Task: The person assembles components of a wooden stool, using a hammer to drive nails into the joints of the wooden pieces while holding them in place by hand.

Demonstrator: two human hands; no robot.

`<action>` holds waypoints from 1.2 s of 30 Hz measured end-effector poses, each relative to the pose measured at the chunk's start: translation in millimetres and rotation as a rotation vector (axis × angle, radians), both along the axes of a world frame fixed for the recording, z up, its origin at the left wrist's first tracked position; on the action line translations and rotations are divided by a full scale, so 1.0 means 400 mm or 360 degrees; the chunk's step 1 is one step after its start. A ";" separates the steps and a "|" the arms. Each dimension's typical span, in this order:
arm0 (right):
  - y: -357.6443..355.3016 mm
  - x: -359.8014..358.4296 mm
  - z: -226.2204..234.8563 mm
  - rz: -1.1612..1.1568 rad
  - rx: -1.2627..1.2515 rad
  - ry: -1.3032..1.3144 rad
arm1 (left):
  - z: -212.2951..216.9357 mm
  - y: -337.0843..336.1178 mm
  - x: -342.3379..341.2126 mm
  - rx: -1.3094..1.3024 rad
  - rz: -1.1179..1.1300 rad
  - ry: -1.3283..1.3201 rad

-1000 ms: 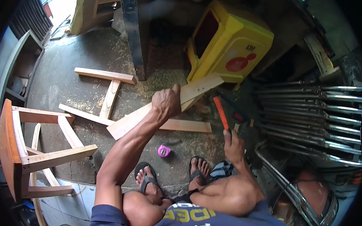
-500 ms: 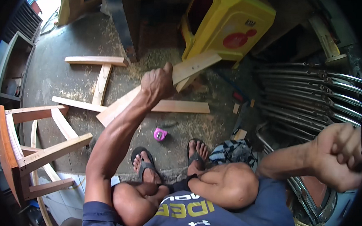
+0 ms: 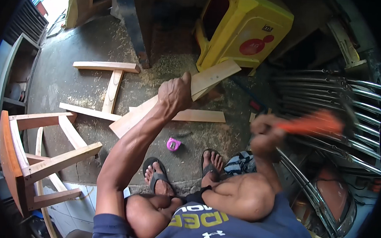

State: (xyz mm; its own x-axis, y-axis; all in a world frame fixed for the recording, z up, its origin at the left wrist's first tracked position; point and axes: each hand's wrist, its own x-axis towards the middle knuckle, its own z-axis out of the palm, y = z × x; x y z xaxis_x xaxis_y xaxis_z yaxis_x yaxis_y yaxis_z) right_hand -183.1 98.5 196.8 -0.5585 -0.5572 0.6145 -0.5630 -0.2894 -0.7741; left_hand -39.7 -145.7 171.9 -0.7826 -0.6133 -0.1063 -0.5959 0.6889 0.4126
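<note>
My left hand [image 3: 174, 93] is closed around a flat pale wooden board [image 3: 218, 76], which lies slanted from near left to far right. Small dark spots, perhaps nails, mark the board's far end. Under it, a second wooden piece [image 3: 201, 115] rests on the floor. On the right, my right hand [image 3: 267, 132] grips an orange-handled tool [image 3: 313, 123], smeared by motion; it looks like a hammer, held up apart from the board. Between my feet and the board sits a pink tape measure [image 3: 173, 144].
A joined wooden frame [image 3: 112, 91] lies at left, beyond a partly built wooden chair [image 3: 46, 165]. The yellow plastic stool [image 3: 246, 35] stands past the board. Stacked chrome metal frames [image 3: 363, 119] fill the right side. Striped cloth [image 3: 240, 163] lies beside my foot.
My right hand has swung in from the far right toward the middle, bringing the orange-handled tool into view. My left hand keeps its hold on the board. The whole view has shifted slightly.
</note>
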 end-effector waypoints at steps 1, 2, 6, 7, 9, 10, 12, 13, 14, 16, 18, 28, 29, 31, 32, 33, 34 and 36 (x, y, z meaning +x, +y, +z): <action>0.043 -0.019 -0.064 -0.0490 0.0791 0.0645 | 0.005 0.012 -0.010 0.0007 -0.0002 0.0030; 0.052 -0.024 -0.063 -0.0485 0.0736 0.0685 | 0.020 0.003 -0.016 0.0017 0.0046 0.0036; 0.028 -0.001 0.070 -0.0184 0.0701 -0.0423 | -0.003 -0.033 0.015 -0.0027 0.0090 -0.0037; 0.024 0.014 0.086 -0.0149 0.0603 -0.0508 | -0.026 -0.018 0.041 -0.0015 0.0084 -0.0036; -0.007 0.026 0.097 0.0001 0.0031 -0.0534 | -0.006 -0.024 0.031 0.0041 0.0065 -0.0001; -0.019 0.031 0.075 0.0114 -0.0405 -0.0482 | -0.010 -0.014 0.023 0.0026 0.0065 -0.0049; 0.065 -0.015 -0.069 -0.0160 0.0471 0.0124 | -0.009 0.005 -0.012 0.0051 0.0033 -0.0068; 0.075 -0.009 -0.085 -0.0300 0.0878 0.0388 | -0.011 -0.012 -0.014 0.0013 0.0060 -0.0040; 0.087 -0.008 -0.094 -0.0420 0.1278 0.0715 | -0.029 -0.016 -0.006 0.0058 0.0096 -0.0047; 0.056 0.009 0.005 -0.0246 0.1194 -0.0887 | -0.016 -0.018 0.014 0.0084 0.0132 -0.0112; 0.019 0.018 0.132 -0.0139 0.0789 -0.0859 | 0.004 0.005 0.029 0.0032 0.0102 -0.0082; 0.153 -0.031 -0.162 -0.0491 0.1352 0.0071 | -0.048 -0.012 0.027 0.0065 0.0150 -0.0106; 0.211 -0.041 -0.182 -0.0580 0.1477 -0.0354 | -0.028 -0.028 0.023 0.0045 0.0138 -0.0098; 0.309 -0.073 -0.259 -0.0798 0.1684 -0.0802 | -0.008 -0.034 0.049 0.0290 0.0153 -0.0189; 0.347 -0.097 -0.320 -0.0839 0.1835 -0.0563 | -0.032 -0.061 0.073 0.0302 0.0146 -0.0126; 0.405 -0.133 -0.383 -0.0901 0.2020 -0.0261 | -0.029 -0.073 0.075 0.0288 0.0107 -0.0118; 0.435 -0.133 -0.447 -0.0896 0.2136 -0.0100 | -0.016 -0.088 0.106 0.0360 0.0163 -0.0145; 0.452 -0.107 -0.446 -0.0906 0.2147 0.0139 | -0.012 -0.116 0.150 0.0568 0.0200 -0.0093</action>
State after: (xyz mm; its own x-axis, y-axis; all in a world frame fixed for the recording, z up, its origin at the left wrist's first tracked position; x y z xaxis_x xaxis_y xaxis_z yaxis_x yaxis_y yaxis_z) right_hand -226.1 279.3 18.3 -0.8839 -0.4463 -0.1396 -0.4094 0.8828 -0.2302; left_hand 20.4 -192.2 167.3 -0.6901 -0.6205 -0.3725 -0.6961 0.4282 0.5763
